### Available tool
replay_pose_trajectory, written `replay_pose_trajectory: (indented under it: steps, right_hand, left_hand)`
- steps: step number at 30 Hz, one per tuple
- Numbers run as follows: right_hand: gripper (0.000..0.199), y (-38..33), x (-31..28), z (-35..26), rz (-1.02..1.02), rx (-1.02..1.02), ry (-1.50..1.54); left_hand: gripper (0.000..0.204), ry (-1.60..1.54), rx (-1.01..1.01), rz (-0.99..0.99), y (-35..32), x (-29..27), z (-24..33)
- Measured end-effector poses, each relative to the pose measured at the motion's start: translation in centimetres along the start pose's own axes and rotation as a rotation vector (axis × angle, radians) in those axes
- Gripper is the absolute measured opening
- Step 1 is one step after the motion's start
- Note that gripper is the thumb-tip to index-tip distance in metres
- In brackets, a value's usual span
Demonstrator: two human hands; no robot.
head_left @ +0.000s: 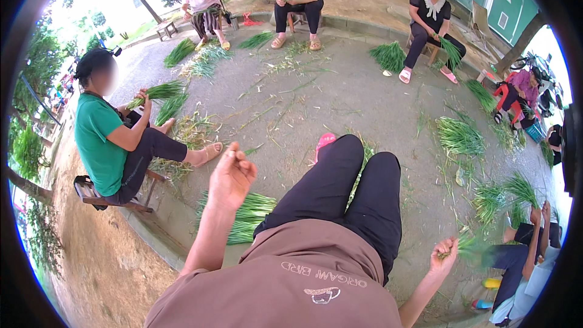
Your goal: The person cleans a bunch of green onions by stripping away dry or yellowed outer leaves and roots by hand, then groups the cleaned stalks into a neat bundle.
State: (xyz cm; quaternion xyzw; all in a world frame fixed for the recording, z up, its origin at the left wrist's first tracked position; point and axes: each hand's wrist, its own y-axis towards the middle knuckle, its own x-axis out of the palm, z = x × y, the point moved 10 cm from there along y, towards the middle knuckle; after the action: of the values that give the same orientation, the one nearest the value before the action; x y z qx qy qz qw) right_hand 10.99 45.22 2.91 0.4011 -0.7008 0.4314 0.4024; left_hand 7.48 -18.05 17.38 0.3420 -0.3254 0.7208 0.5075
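My left hand (232,176) is raised above my left thigh with its fingers curled into a pinch. Whatever may sit between those fingertips is too small to make out. Low on the other side, my right hand (444,255) grips a bunch of thin green scallions (469,245), whose leaves point right and smear with motion. On the ground by my left thigh lies a large pile of scallions (246,217), partly hidden behind my left forearm.
People sit on low stools around me; one in green (100,127) is close on the left, another (528,267) close on the right. Scallion heaps (460,135) and loose trimmings (194,130) litter the pavement (340,97). A low curb (146,231) runs along the left.
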Motion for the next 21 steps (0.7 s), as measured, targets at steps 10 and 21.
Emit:
replay_pose_trajectory:
  steps: [10, 21]
  right_hand:
    - [0.027, -2.9, 6.9, -6.4, -0.143, -0.300, -0.004]
    - [0.043, -5.2, 19.5, 7.5, -0.208, -0.142, -0.868]
  left_hand:
    - [0.019, 1.249, -0.101, -0.316, -5.8, 2.2, -8.9]
    - [0.040, 1.302, -0.199, -0.831, -6.4, 9.3, -16.4]
